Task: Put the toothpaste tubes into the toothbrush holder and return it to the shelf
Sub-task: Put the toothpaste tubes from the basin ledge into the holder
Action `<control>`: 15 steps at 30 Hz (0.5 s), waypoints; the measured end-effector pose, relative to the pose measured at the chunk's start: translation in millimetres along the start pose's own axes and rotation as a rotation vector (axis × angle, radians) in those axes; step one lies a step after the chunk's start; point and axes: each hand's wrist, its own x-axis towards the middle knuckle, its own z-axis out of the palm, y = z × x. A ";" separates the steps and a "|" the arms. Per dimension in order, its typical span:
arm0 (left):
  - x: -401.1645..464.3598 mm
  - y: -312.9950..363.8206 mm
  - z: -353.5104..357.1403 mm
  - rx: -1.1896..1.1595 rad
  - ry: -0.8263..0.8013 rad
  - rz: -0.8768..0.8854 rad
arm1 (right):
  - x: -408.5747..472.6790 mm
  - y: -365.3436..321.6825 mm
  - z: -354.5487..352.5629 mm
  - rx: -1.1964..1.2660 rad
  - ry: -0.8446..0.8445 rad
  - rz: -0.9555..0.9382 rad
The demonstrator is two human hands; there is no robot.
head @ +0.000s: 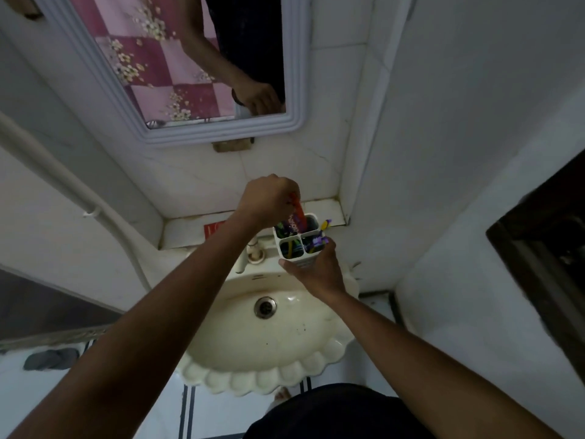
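A white toothbrush holder [304, 237] with several compartments hangs above the back of the sink, gripped from below and the right by my right hand [318, 272]. Toothbrushes with purple and yellow handles stick out of its right side. My left hand [269, 201] is closed on an orange and purple toothpaste tube [298, 218], whose lower end sits in a rear compartment of the holder. A red tube or box [214, 230] lies on the tiled shelf [319, 210] behind the sink, partly hidden by my left forearm.
A cream scalloped sink [316, 369] with a drain [265, 307] is below the hands, its tap [254, 248] just left of the holder. A framed mirror [285, 128] hangs above the shelf. A white wall corner stands at the right, a pipe at the left.
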 end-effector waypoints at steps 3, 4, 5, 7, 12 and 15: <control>5.4 3.6 4.3 -0.067 0.012 0.024 | 0.9 -0.8 -0.7 0.008 -0.002 0.005; 6.2 4.0 5.3 -0.118 0.020 0.022 | 1.3 -1.2 -1.0 0.010 -0.005 0.004; 6.8 4.1 5.7 -0.176 0.027 0.017 | 1.2 -1.8 -1.5 0.015 -0.007 0.001; 6.8 2.1 7.5 -0.290 0.051 -0.001 | 1.0 -1.9 -2.9 0.019 0.000 -0.001; -1.1 -19.1 14.7 -0.556 0.125 -0.134 | 1.2 -0.1 -3.1 0.024 0.017 -0.003; -14.3 -44.0 21.2 -0.673 0.192 -0.206 | 1.8 -1.2 -2.2 0.047 0.006 -0.027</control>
